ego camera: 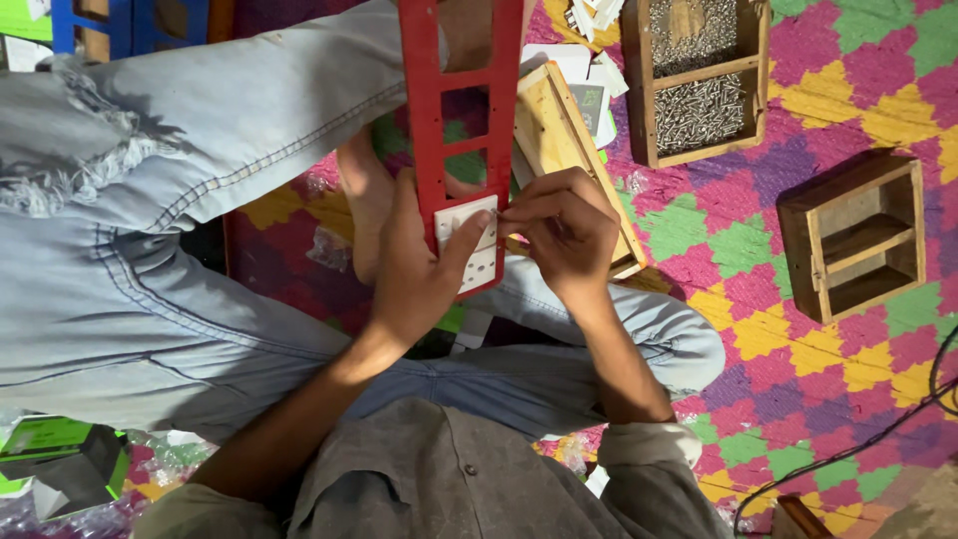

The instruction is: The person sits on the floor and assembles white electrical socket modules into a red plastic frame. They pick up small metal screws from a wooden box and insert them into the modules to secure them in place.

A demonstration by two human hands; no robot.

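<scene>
Assembly looks to be in its early part, judging from how things lie: a white socket plate sits at the near end of a long red frame, and the openings of the frame farther from the fingers show only the cloth and mat behind them, so I judge most of the frame unfilled. The left hand wraps the near end of the frame from its left side, its thumb laid across the face of the plate and its fingers closed around the frame's edge, holding both steady above the lap. The right hand comes in from the other side, with its fingers pinched together at the plate's upper right corner; whatever they nip is too small to make out, though a screw seems likely. Beyond the right fingers, well apart, stands a wooden box whose two compartments hold a heap of small metal screws, and to the right of that hand, on the floor mat of bright zigzag colours, lies an empty wooden tray. Just behind the right hand a pale wooden block rests tilted, partly under the frame. A black cable runs across the mat near the right elbow. The plate seems seated, but whether it is fastened I cannot tell; the remaining openings are left to fill.
</scene>
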